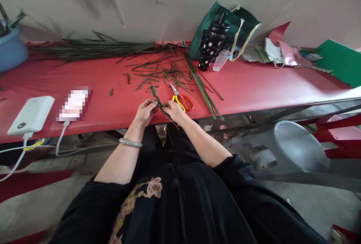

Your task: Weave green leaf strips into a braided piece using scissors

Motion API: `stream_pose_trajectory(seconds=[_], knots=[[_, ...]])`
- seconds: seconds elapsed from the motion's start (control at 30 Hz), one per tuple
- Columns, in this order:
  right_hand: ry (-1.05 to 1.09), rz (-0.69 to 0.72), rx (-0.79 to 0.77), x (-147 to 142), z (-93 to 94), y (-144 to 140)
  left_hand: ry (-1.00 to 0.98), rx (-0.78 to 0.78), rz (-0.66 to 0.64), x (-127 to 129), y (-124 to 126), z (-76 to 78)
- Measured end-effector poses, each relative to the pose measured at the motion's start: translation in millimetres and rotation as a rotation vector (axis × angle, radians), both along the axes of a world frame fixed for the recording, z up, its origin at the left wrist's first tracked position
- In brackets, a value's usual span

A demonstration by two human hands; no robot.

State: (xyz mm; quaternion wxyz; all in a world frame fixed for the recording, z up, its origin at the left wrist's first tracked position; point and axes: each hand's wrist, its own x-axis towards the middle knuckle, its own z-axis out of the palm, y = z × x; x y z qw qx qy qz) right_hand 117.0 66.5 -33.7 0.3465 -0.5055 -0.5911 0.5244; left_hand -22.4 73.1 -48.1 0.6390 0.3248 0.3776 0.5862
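Between both hands is a small braided piece of dark green grass strips, its plaited tip pointing away from me and loose ends trailing toward my lap. My left hand, below a grey bangle, pinches it from the left side. From the right, my right hand has its fingers closed on the strips near the lower end. Just beyond the right hand lie scissors with yellow and orange handles, blades pointing away. Cut strip pieces are scattered behind them.
A long bundle of strips lies along the wall, a shorter bundle to the right. A black tumbler, plastic cup and green bag stand behind. At left are a power bank, phone and blue pot.
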Motion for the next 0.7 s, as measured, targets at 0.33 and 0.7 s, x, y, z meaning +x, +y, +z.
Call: stream_pose_trajectory(seconds=[0.33, 0.7], knots=[[-0.129, 0.012, 0.058, 1.7, -1.3, 0.2, 0.010, 0.013, -0.071, -4.2, 0.4, -3.1], [-0.195, -0.020, 0.089, 2.6, -0.1, 1.2, 0.121, 0.077, -0.098, -2.2, -0.5, -4.7]])
